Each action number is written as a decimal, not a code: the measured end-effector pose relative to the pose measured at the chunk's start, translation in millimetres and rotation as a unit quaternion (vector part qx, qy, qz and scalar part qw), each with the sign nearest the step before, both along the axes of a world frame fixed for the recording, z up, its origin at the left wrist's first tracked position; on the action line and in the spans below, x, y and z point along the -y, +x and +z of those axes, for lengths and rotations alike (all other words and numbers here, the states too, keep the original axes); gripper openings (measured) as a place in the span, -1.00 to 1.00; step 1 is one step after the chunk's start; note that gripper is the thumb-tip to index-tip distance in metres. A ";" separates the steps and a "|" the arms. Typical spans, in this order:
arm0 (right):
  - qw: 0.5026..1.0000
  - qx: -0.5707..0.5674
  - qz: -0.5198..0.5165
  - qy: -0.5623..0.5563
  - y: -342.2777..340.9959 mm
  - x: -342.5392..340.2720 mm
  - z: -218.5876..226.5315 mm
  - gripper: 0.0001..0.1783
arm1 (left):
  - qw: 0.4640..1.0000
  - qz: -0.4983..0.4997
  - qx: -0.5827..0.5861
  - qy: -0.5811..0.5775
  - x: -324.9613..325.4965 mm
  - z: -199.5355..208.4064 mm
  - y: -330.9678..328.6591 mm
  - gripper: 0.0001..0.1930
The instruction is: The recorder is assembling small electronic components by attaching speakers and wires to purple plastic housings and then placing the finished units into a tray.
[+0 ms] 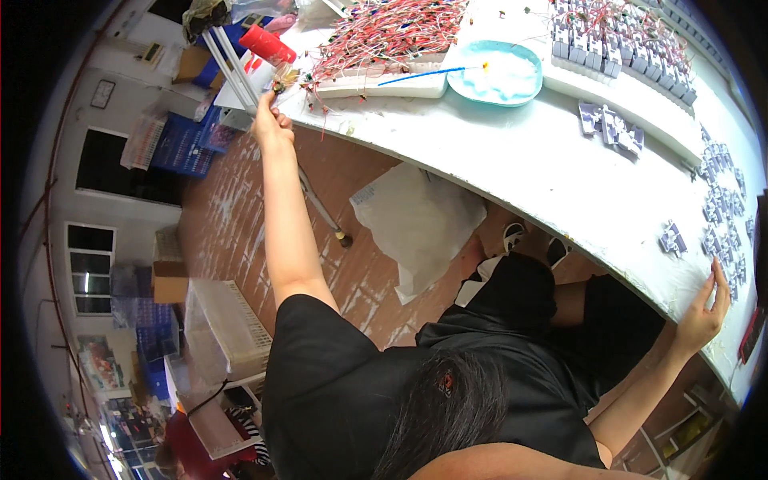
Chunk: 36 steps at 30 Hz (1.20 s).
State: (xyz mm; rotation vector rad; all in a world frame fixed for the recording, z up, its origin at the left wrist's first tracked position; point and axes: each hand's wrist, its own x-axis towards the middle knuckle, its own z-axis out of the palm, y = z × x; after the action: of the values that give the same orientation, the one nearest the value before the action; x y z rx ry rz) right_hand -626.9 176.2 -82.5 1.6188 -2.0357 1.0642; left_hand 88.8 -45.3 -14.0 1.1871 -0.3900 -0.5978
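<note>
Head cam, my only feed. I read the step as a two-ended reach: both arms spread wide, one hand at each end of the white bench. Judgement, not certainty. For the right side, my next move calls for a small, light fingertip action, since the pieces sit close together and could get nudged. For the left, I'd want a better look at the contact first.

Grip. Right hand: fingers extended, loosely apart, not clenched. Fingertips are at the near end of the cluster of grey-white parts; I can't confirm contact, and I see nothing held. One single grey-white piece lies just beside the cluster, on its left.

Left hand: fingers partly curled at the bench's left corner, by a small brownish item and the lower end of some pale rods. Can't tell if it's grasping either one or just touching; too small from here.

Between the hands, along the far side: red cylinder, heap of red and white wires, light-blue dish with a blue stick across its rim, then rows of grey blocks.
</note>
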 end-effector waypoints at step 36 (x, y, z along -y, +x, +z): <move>0.826 -0.040 0.557 0.074 328.3 120.7 118.7 -0.77 | 0.935 -0.194 0.288 -0.069 1.7 -3.5 -25.2 -0.69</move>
State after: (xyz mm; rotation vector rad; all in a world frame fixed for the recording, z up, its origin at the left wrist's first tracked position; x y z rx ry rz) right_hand -298.6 55.5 36.2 2.9737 -0.9792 1.0820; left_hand 63.7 -47.0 -17.5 1.1429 -1.1691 -0.5374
